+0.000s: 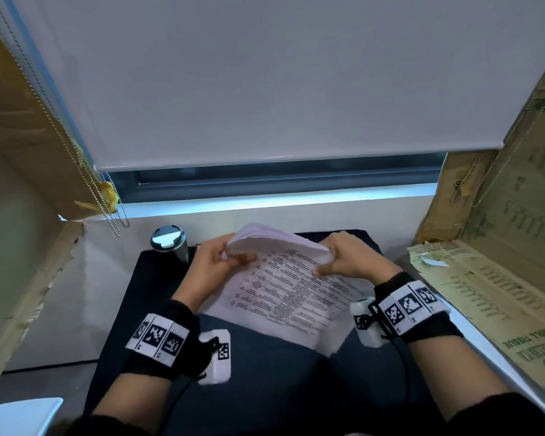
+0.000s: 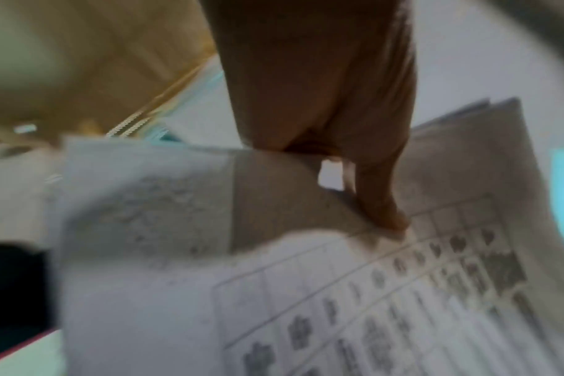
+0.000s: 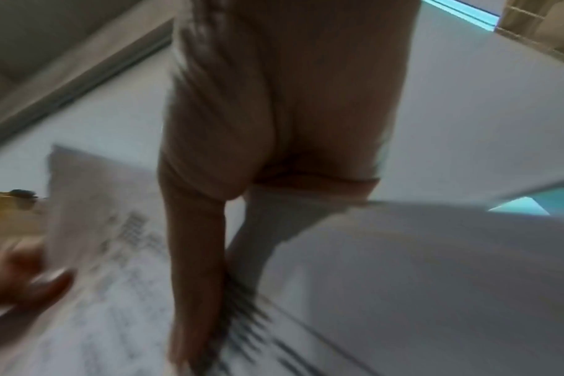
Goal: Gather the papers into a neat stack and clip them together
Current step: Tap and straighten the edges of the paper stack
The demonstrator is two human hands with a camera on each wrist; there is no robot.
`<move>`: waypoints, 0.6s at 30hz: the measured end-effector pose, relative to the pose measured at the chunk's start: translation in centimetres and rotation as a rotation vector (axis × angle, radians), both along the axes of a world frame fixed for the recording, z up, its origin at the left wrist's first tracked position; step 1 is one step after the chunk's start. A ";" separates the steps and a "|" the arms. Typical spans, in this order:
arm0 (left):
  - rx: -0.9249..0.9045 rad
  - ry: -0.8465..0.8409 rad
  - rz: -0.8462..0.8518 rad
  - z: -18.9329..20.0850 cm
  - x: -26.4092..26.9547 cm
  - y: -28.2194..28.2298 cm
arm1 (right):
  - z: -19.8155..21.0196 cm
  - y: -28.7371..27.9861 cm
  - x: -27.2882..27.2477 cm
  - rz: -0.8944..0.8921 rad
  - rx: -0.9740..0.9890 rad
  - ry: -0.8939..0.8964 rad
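Observation:
A bundle of printed white papers [image 1: 283, 287] lies over the black desk mat [image 1: 145, 297], its far end bent up and curled toward me. My left hand [image 1: 221, 262] grips the far left corner, thumb on the printed side. My right hand [image 1: 346, 259] grips the far right edge, thumb pressed on the text. In the left wrist view my thumb [image 2: 380, 203] presses the papers [image 2: 306, 305] against the fingers behind. The right wrist view shows my thumb [image 3: 193, 279] lying on the papers [image 3: 403, 279], blurred. No clip is visible.
A steel tumbler [image 1: 170, 243] with a dark lid stands at the mat's far left corner, close to my left hand. Cardboard panels [image 1: 497, 278] flank the desk on both sides. A window sill [image 1: 265, 206] and lowered blind lie behind.

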State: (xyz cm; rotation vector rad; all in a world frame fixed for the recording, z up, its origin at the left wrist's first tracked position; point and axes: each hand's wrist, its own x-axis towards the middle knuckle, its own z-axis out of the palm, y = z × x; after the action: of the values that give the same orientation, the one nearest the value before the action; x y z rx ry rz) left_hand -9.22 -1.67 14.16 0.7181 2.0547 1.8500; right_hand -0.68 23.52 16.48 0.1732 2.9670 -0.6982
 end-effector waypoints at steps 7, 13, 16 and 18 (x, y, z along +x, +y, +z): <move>0.195 -0.213 0.111 -5.8 -0.7 -4.1 | -4.4 6.9 4.4 -0.128 -0.597 0.030; 0.269 -0.315 0.137 -8.7 -0.1 -3.2 | -9.5 4.8 6.1 -0.287 -1.246 0.285; 0.279 -0.341 0.120 -9.7 0.2 -2.5 | -9.6 3.8 5.8 -0.360 -1.241 0.429; 0.258 -0.331 0.107 -10.4 0.3 -2.5 | -9.5 3.8 6.0 -0.369 -1.200 0.487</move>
State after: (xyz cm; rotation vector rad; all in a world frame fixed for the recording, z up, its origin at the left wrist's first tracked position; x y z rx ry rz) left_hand -8.93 -4.21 3.77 0.3316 1.6952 2.1527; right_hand 5.30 27.31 6.97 0.4826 2.2732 -2.6544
